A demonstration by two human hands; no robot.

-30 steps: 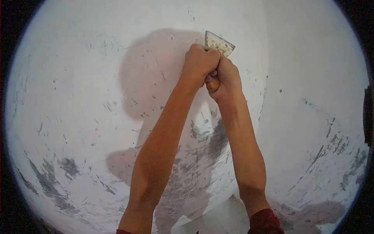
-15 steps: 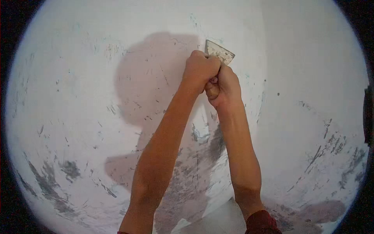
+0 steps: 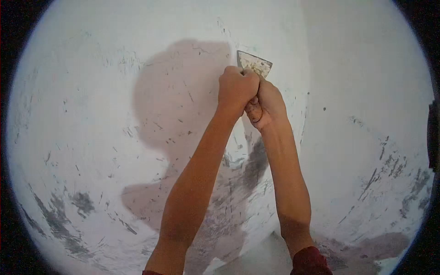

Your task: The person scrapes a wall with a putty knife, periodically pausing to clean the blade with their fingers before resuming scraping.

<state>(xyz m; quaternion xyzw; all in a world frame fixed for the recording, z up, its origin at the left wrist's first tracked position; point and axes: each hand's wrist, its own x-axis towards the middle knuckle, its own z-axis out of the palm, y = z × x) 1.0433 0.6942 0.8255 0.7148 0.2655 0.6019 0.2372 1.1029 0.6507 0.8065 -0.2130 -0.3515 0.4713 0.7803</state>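
Both of my hands are closed around one putty knife (image 3: 255,63), raised in front of a white wall. Its flared metal blade is spotted with pale residue, and the broad edge points up against the wall. My left hand (image 3: 237,90) wraps the upper handle close to the blade. On the other side, my right hand (image 3: 272,101) grips the same handle, whose brownish butt end shows between the wrists. Most of the handle is hidden by my fingers.
Scratches and dark scuffs mark the wall (image 3: 101,133), thickest low down. A wall corner runs vertically right of my hands, with another scuffed wall face (image 3: 366,91) beyond it. My shadow falls left of my arms. A dark object (image 3: 433,137) stands at the far right edge.
The putty knife and both hands have shifted slightly down and left in view. The blade has turned a little, and more of the handle's butt end shows. Both hands keep their grip.
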